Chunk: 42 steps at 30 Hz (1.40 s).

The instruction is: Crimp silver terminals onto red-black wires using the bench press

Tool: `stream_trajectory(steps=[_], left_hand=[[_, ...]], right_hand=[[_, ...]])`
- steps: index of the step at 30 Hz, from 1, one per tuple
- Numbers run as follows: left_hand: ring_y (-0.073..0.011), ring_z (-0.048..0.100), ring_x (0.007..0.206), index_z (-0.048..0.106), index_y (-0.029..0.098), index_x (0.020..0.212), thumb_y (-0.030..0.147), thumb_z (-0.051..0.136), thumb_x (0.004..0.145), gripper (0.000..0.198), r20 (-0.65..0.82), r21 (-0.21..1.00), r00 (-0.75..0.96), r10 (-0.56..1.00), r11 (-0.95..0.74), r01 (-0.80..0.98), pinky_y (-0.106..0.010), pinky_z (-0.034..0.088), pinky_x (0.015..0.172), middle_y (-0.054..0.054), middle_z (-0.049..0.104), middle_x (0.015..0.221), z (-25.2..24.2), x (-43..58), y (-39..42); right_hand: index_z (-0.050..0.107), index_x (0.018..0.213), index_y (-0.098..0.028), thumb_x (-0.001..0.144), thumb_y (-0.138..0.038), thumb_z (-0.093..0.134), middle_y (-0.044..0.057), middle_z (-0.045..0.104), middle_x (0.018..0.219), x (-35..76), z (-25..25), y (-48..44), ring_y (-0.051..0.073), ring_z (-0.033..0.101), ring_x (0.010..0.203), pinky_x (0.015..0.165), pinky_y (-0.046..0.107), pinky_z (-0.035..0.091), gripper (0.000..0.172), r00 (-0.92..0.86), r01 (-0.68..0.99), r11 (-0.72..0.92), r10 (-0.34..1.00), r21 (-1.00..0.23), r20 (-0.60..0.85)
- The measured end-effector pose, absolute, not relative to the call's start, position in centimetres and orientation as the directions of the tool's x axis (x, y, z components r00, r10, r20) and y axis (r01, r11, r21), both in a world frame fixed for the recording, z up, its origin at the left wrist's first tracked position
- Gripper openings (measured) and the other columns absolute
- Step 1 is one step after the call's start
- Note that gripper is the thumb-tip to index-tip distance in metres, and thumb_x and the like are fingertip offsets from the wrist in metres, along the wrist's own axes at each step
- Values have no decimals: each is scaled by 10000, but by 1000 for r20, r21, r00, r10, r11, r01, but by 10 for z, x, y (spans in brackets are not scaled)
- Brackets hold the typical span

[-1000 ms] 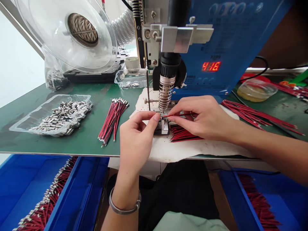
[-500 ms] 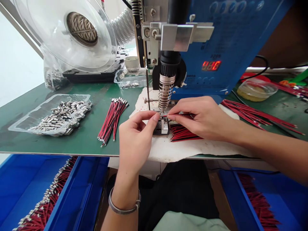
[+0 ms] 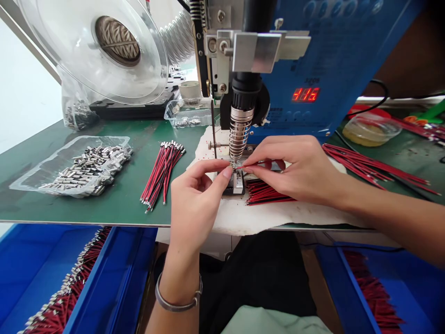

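Note:
My right hand [image 3: 295, 169] pinches a thin red wire [image 3: 259, 163] and holds its tip under the coiled soldering head [image 3: 239, 132] of the blue machine [image 3: 327, 60]. My left hand [image 3: 196, 197] is pinched shut beside the small metal fixture [image 3: 237, 183]; thumb and forefinger meet at the fixture's left edge, and what they hold is too small to make out. A bundle of red wires [image 3: 267, 195] lies on the white cloth [image 3: 264, 215] just under my right hand.
On the green bench lie a bundle of red-black wires with metal ends [image 3: 163, 171], a clear tray of metal sleeves [image 3: 81, 167], a big clear reel [image 3: 100, 46], long red wires [image 3: 375, 169] and a clear dish [image 3: 371, 130]. Blue bins [image 3: 114, 278] with wires sit below.
My right hand lifted slightly, showing more of the red wire between its fingers. My left hand stayed at the fixture. The view shifted a little.

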<state>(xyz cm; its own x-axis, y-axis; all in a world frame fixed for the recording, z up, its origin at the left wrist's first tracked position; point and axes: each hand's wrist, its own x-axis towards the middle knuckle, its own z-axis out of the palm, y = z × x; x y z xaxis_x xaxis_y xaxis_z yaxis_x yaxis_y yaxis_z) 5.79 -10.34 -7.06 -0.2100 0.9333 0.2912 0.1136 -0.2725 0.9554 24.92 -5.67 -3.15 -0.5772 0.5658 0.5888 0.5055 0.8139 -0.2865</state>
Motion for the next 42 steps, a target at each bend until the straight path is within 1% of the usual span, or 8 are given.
stream_trajectory(steps=[5, 12, 17, 22, 30, 33, 36, 42], left_hand=[[-143, 625, 779, 785, 239, 888, 300, 797, 805, 104, 295, 955, -196, 935, -283, 84, -238, 474, 683, -23, 731, 883, -70, 58, -104], [-177, 651, 811, 783, 201, 902, 332, 778, 816, 157, 302, 953, -203, 931, -290, 86, -260, 489, 663, -54, 737, 916, -70, 59, -104], [-171, 658, 808, 783, 202, 920, 363, 774, 820, 190, 293, 956, -235, 927, -284, 73, -250, 491, 667, -51, 745, 927, -71, 60, -105], [-163, 650, 813, 780, 208, 902, 370, 760, 836, 176, 294, 955, -224, 929, -278, 100, -248, 495, 708, -41, 742, 910, -71, 59, -105], [-167, 637, 769, 768, 190, 898, 391, 743, 843, 209, 301, 951, -214, 929, -274, 146, -255, 477, 637, -54, 731, 894, -71, 58, -105], [-169, 644, 781, 768, 197, 885, 381, 742, 845, 190, 303, 949, -202, 931, -276, 151, -253, 479, 649, -53, 737, 902, -71, 58, -105], [-173, 649, 788, 770, 197, 876, 371, 741, 845, 179, 299, 950, -214, 930, -269, 161, -252, 478, 643, -55, 740, 915, -71, 59, -104], [-169, 642, 764, 770, 189, 877, 381, 753, 832, 198, 300, 947, -226, 927, -260, 188, -247, 463, 608, -55, 735, 890, -71, 60, -104]], right_hand=[[743, 876, -227, 883, -189, 680, 15, 739, 837, 248, -31, -57, 144, 614, 669, 615, 299, 469, 74, -554, 509, 806, 575, -301, 602], [738, 885, -276, 913, -247, 647, 5, 749, 868, 249, -28, -59, 167, 624, 675, 639, 334, 489, 100, -569, 538, 781, 614, -317, 547], [743, 912, -285, 949, -281, 598, 12, 763, 888, 252, -28, -56, 189, 686, 779, 679, 341, 518, 149, -621, 505, 814, 573, -286, 535], [743, 921, -268, 974, -290, 554, 25, 756, 868, 254, -28, -53, 186, 687, 761, 690, 333, 521, 197, -678, 473, 843, 535, -257, 505], [734, 923, -243, 974, -291, 553, 16, 763, 852, 256, -31, -51, 170, 675, 706, 676, 313, 501, 194, -697, 478, 844, 532, -242, 480], [731, 912, -226, 960, -281, 581, -2, 744, 770, 254, -31, -52, 141, 643, 624, 635, 293, 480, 167, -640, 527, 796, 602, -299, 477], [714, 879, -216, 915, -276, 648, -24, 720, 714, 253, -31, -53, 114, 603, 544, 588, 277, 474, 96, -535, 576, 709, 704, -408, 468], [717, 814, -210, 862, -281, 718, -15, 728, 706, 253, -34, -52, 141, 674, 623, 603, 278, 510, 85, -411, 542, 623, 782, -564, 469]])
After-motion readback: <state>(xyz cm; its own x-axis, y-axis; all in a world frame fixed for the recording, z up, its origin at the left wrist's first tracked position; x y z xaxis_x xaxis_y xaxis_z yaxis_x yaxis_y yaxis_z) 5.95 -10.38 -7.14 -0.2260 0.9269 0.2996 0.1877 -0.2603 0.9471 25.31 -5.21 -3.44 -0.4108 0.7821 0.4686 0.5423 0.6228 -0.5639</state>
